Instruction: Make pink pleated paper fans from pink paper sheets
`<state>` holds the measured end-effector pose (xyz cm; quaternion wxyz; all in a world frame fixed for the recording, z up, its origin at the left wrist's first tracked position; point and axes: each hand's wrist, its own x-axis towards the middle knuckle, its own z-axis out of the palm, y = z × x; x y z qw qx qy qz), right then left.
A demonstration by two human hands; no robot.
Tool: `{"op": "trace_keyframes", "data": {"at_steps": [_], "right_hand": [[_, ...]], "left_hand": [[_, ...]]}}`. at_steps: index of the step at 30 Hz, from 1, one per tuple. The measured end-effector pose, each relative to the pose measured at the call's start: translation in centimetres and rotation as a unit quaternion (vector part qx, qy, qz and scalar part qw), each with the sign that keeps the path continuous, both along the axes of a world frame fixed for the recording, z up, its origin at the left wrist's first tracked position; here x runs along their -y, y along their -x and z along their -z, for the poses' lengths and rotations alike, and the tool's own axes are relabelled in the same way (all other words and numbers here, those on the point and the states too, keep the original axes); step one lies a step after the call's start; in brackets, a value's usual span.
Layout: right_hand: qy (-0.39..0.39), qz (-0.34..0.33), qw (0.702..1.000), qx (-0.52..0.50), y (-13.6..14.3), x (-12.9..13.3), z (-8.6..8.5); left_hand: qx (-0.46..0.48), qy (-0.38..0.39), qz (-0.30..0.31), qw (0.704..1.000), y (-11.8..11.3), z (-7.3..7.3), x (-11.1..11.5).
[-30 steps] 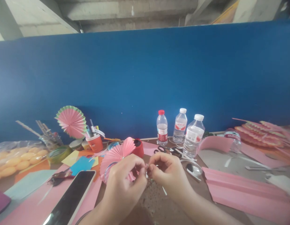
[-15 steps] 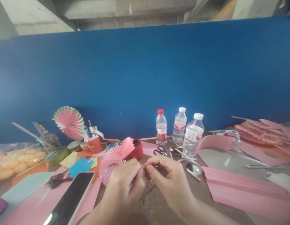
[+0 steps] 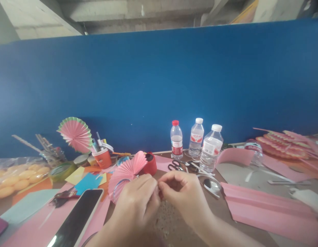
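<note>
My left hand (image 3: 138, 197) is closed, its thumb and fingers pressed together at the middle of the table. My right hand (image 3: 186, 199) meets it in a pinch, thumb against forefinger, with the fingertips touching the left hand. Whatever lies between them is too small and hidden to name. Directly behind my left hand is a pink pleated paper fan (image 3: 123, 173), partly covered by it; whether the hand touches it I cannot tell. A red round object with a dark top (image 3: 150, 164) stands beside the fan. Black-handled scissors (image 3: 175, 166) lie beyond my right hand.
Three water bottles, one a red-capped bottle (image 3: 176, 142), stand near the blue partition (image 3: 159, 85). To the left lie a phone (image 3: 78, 216) and a red paper cup (image 3: 102, 158) of pens. Right of my hands are a tape roll (image 3: 212, 185) and folded pink paper (image 3: 267, 207).
My hands stay together in the same place; the fingers have shifted slightly, the right fingertips now closer against the left hand. The other things lie as before.
</note>
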<state>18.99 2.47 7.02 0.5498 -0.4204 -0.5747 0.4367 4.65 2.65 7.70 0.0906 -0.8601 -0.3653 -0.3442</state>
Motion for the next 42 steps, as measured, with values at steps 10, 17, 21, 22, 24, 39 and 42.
{"op": "trace_keyframes", "data": {"at_steps": [10,17,21,22,24,39,42], "right_hand": [[-0.164,0.010,0.974,0.156,-1.3,0.5,-0.5],[-0.185,0.049,0.970,0.150,-1.0,0.6,-0.4],[-0.169,0.004,0.974,0.151,-1.4,0.5,-0.8],[-0.169,-0.003,0.974,0.154,-1.5,0.5,-1.0],[-0.173,-0.004,0.972,0.162,-1.7,0.5,-1.2],[-0.144,0.001,0.976,0.162,-1.5,0.4,-1.0],[-0.121,-0.018,0.981,0.150,-1.5,0.3,-1.1]], "left_hand": [[-0.061,0.002,0.035,0.998,0.2,-1.2,0.6],[-0.037,-0.003,0.030,0.999,-0.1,-1.0,0.7],[-0.003,0.037,0.049,0.998,0.0,-1.0,0.5],[0.004,0.050,0.053,0.997,0.1,-1.1,0.5],[0.013,0.063,0.059,0.996,0.1,-1.1,0.4],[0.034,0.055,0.037,0.997,0.0,-0.3,0.5],[0.034,0.053,0.031,0.998,-0.3,-0.6,0.5]]}}
